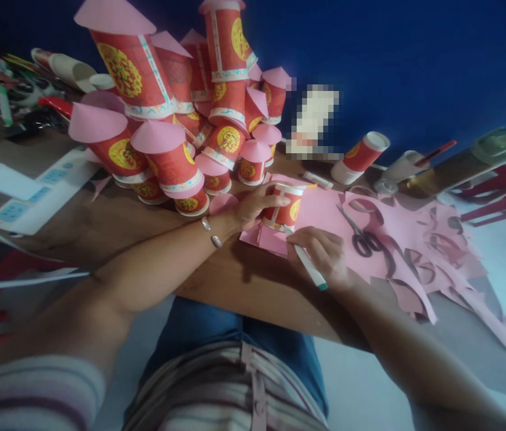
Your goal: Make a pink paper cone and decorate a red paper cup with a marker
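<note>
My left hand is wrapped round a red paper cup with a yellow emblem, which stands on pink paper near the table's front edge. In my right hand is a white marker with a green end. Its tip points at the lower rim of the cup; whether it touches the paper I cannot tell. Scissors with dark handles lie on the pink sheet to the right of my right hand. A pink paper disc lies left of the cup, partly behind my left wrist.
Stacked red cups with pink cone tops crowd the back left. A white power strip lies at the left. Cut pink scraps spread over the right side. Another red cup and a shiny cylinder stand at the back right.
</note>
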`<state>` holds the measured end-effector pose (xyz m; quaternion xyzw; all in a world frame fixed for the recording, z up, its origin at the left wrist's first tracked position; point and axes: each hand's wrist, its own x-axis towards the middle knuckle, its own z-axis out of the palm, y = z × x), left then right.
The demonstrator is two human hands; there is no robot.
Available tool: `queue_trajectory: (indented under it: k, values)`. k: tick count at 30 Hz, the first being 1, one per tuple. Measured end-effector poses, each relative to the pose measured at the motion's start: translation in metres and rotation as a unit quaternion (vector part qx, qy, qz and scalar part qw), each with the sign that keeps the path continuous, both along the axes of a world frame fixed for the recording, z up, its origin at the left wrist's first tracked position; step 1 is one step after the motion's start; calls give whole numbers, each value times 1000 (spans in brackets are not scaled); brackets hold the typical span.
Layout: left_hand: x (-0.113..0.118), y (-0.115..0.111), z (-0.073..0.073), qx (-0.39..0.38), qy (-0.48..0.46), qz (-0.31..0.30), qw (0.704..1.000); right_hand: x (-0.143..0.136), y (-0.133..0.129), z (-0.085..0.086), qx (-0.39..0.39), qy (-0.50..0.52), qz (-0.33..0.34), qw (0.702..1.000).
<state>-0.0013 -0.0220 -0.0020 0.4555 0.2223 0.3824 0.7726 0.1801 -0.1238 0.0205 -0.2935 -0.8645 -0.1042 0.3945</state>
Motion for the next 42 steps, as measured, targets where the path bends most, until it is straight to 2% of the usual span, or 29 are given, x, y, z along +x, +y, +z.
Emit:
queue_trajectory:
  k: [33,42]
  values:
    - [0,-1,2,1,-2,-2,1000,2,0,-4,6,-4,-13,1000]
    - [1,0,0,7,1,2,1000,-3,-3,2,10,3,-2,1000]
